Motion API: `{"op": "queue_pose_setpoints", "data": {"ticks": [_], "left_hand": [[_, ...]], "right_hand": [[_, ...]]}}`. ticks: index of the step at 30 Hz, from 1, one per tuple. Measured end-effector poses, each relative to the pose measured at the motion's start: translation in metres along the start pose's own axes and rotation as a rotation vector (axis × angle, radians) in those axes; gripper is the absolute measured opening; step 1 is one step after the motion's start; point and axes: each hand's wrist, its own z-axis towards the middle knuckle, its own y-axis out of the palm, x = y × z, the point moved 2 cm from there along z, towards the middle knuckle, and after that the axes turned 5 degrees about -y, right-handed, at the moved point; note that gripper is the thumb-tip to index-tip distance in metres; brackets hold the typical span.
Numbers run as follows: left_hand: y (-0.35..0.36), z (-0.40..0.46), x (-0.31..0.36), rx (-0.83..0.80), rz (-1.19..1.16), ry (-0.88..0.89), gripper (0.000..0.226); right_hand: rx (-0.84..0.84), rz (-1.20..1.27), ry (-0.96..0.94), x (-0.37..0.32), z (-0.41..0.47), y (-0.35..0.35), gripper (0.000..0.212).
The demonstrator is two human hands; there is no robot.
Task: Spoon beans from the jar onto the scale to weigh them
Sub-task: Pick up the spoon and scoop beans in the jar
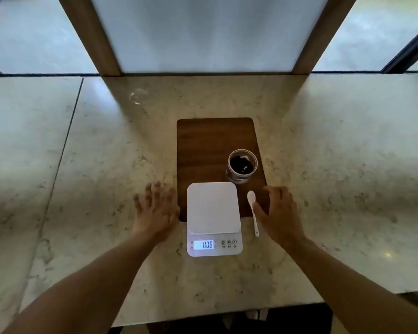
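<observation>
A white digital scale (212,208) sits half on a dark wooden board (212,143), its lit display toward me and its platform bare. Behind it to the right stands an uncapped clear jar (242,165) holding dark beans. A white spoon (253,212) lies just right of the scale, bowl pointing away from me. My left hand (156,209) rests flat on the marble left of the scale, fingers spread. My right hand (279,210) lies right of the spoon, thumb almost touching the handle, holding nothing.
The board lies on a pale marble counter (82,179) whose front edge runs below my forearms. A small clear glass lid or dish (138,96) sits far back left. Frosted panels and wooden posts rise behind the counter.
</observation>
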Motion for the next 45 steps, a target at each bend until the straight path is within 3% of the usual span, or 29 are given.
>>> {"op": "queue_pose_setpoints", "data": {"ticks": [8,13,23,30,38,45], "left_hand": [[0.023,-0.005,0.013,0.157,-0.030,-0.054,0.067],[0.023,-0.007,0.012,0.236,-0.070,-0.035,0.066],[0.023,-0.005,0.010,0.258,-0.095,-0.054,0.068],[0.027,-0.004,0.006,0.273,-0.075,-0.047,0.069],[0.029,-0.004,0.006,0.285,-0.043,-0.037,0.068],[0.028,-0.004,0.006,0.284,-0.058,-0.025,0.069]], "right_hand": [[-0.199,0.055,0.187,0.022,-0.023,0.040,0.033],[-0.148,0.040,0.162,0.022,-0.030,0.047,0.022],[-0.167,0.179,0.247,0.024,-0.023,0.045,0.019],[-0.023,0.336,0.286,0.027,-0.023,0.039,0.021],[0.129,0.467,0.146,0.014,0.023,-0.001,0.017],[0.160,0.226,-0.041,-0.003,0.053,-0.008,0.020]]}}
